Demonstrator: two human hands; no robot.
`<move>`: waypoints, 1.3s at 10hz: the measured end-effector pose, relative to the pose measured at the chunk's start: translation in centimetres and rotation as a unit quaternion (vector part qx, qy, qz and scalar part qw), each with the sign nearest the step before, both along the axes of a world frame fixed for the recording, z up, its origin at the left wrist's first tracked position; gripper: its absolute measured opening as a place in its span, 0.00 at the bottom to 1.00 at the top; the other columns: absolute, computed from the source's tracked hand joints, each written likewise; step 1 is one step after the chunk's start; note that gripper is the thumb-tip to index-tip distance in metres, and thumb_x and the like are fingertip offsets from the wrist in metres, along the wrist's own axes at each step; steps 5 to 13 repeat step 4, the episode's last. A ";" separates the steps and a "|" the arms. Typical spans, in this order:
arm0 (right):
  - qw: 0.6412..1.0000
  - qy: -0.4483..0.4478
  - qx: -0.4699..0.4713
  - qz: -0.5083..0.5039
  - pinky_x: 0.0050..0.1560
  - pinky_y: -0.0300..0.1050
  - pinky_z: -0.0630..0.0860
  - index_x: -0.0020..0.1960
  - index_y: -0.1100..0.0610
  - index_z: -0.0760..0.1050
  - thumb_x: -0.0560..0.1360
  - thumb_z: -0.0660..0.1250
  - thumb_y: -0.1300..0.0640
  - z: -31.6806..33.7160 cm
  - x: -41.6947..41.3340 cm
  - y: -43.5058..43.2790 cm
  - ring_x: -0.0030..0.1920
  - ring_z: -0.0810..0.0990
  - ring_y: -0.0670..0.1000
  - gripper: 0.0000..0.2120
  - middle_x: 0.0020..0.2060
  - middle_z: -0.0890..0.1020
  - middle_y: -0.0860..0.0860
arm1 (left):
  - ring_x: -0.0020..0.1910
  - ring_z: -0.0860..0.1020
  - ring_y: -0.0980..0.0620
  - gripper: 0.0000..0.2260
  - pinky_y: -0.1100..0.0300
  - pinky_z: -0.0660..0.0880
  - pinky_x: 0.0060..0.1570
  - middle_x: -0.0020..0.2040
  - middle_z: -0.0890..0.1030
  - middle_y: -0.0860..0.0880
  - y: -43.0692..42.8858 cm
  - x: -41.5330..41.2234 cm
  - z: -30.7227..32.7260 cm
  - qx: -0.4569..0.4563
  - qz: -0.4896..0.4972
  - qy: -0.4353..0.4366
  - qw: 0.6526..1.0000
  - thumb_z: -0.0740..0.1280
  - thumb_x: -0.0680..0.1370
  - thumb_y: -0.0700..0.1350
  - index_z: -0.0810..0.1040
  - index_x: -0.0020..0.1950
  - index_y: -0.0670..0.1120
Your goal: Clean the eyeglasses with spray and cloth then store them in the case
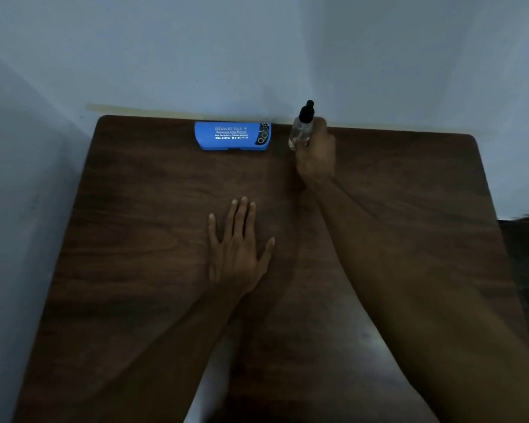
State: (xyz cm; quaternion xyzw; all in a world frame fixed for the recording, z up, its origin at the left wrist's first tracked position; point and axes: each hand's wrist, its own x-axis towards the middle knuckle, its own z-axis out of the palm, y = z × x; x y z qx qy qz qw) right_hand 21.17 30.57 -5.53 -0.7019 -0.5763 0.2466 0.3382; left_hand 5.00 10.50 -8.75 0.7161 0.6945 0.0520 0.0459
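1. While no wiping is under way, the left hand lies nearest, flat on the table, fingers straight and spread, holding nothing.
2. Farther out, the right hand curls round the upright spray bottle; I cannot tell whether the bottle stands on the wood or is lifted.
3. At the far edge, left of the bottle and apart from it, lies the blue case, closed.
4. The step looks like taking up the spray. The next move probably calls for opening the case, since the eyeglasses and cloth are not visible.
5. Count: two hands, one bottle, one case.
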 end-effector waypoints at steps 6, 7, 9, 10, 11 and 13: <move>0.997 -0.080 -0.019 0.011 0.74 0.57 0.68 0.80 0.66 0.61 0.78 0.71 0.53 -0.4 -0.1 -3.0 0.75 0.68 0.64 0.37 0.76 0.70 0.63 | 0.85 0.50 0.49 0.36 0.35 0.49 0.79 0.85 0.55 0.47 -0.1 0.1 0.5 -0.008 -0.003 0.010 1.000 0.52 0.82 0.66 0.56 0.84 0.46; 0.997 -0.080 -0.019 0.011 0.74 0.57 0.68 0.80 0.66 0.61 0.78 0.71 0.53 -0.4 -0.1 -3.0 0.75 0.68 0.64 0.37 0.76 0.70 0.63 | 0.85 0.50 0.49 0.36 0.35 0.49 0.79 0.85 0.55 0.47 -0.1 0.1 0.5 -0.008 -0.003 0.010 1.000 0.52 0.82 0.66 0.56 0.84 0.46; 0.997 -0.080 -0.019 0.011 0.74 0.57 0.68 0.80 0.66 0.61 0.78 0.71 0.53 -0.4 -0.1 -3.0 0.75 0.68 0.64 0.37 0.76 0.70 0.63 | 0.85 0.50 0.49 0.36 0.35 0.49 0.79 0.85 0.55 0.47 -0.1 0.1 0.5 -0.008 -0.003 0.010 1.000 0.52 0.82 0.66 0.56 0.84 0.46; 0.997 -0.080 -0.019 0.011 0.74 0.57 0.68 0.80 0.66 0.61 0.78 0.71 0.53 -0.4 -0.1 -3.0 0.75 0.68 0.64 0.37 0.76 0.70 0.63 | 0.85 0.50 0.49 0.36 0.35 0.49 0.79 0.85 0.55 0.47 -0.1 0.1 0.5 -0.008 -0.003 0.010 1.000 0.52 0.82 0.66 0.56 0.84 0.46; 0.997 -0.080 -0.019 0.011 0.74 0.57 0.68 0.80 0.66 0.61 0.78 0.71 0.53 -0.4 -0.1 -3.0 0.75 0.68 0.64 0.37 0.76 0.70 0.63 | 0.85 0.50 0.49 0.36 0.35 0.49 0.79 0.85 0.55 0.47 -0.1 0.1 0.5 -0.008 -0.003 0.010 1.000 0.52 0.82 0.66 0.56 0.84 0.46; 0.997 -0.080 -0.019 0.011 0.74 0.57 0.68 0.80 0.66 0.61 0.78 0.71 0.53 -0.4 -0.1 -3.0 0.75 0.68 0.64 0.37 0.76 0.70 0.63 | 0.85 0.50 0.49 0.36 0.35 0.49 0.79 0.85 0.55 0.47 -0.1 0.1 0.5 -0.008 -0.003 0.010 1.000 0.52 0.82 0.66 0.56 0.84 0.46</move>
